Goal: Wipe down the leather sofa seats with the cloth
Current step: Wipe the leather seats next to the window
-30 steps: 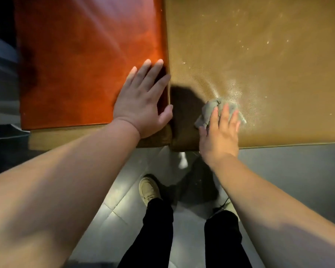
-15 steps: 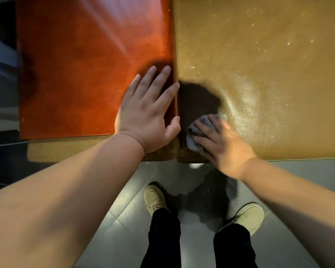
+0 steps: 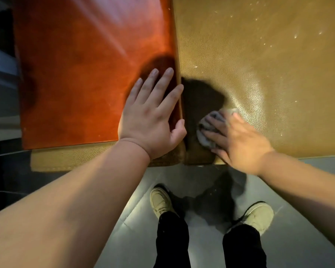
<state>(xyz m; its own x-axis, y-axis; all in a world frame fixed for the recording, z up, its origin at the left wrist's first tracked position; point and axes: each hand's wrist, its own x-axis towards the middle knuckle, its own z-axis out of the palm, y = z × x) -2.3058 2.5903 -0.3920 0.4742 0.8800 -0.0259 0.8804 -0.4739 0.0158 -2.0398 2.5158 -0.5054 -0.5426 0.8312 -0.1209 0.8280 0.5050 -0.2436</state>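
Observation:
Two leather seats lie side by side below me: a glossy orange-red seat (image 3: 81,74) on the left and a tan grained seat (image 3: 269,64) on the right. My left hand (image 3: 151,117) rests flat on the orange-red seat by the seam, fingers spread and straight. My right hand (image 3: 238,140) presses a crumpled grey cloth (image 3: 206,132) onto the tan seat near its front left corner, fingers straight and pointing left over the cloth. Most of the cloth is hidden under that hand.
A tan leather base (image 3: 70,159) juts out under the orange-red seat's front edge. Grey tiled floor (image 3: 201,175) lies below the seats, with my two beige shoes (image 3: 161,202) and dark trouser legs on it. Small bright specks dot the tan seat's far part.
My right hand swept the cloth left from the tan seat's front toward the seam and turned to point left. My left hand has stayed pressed on the orange-red seat.

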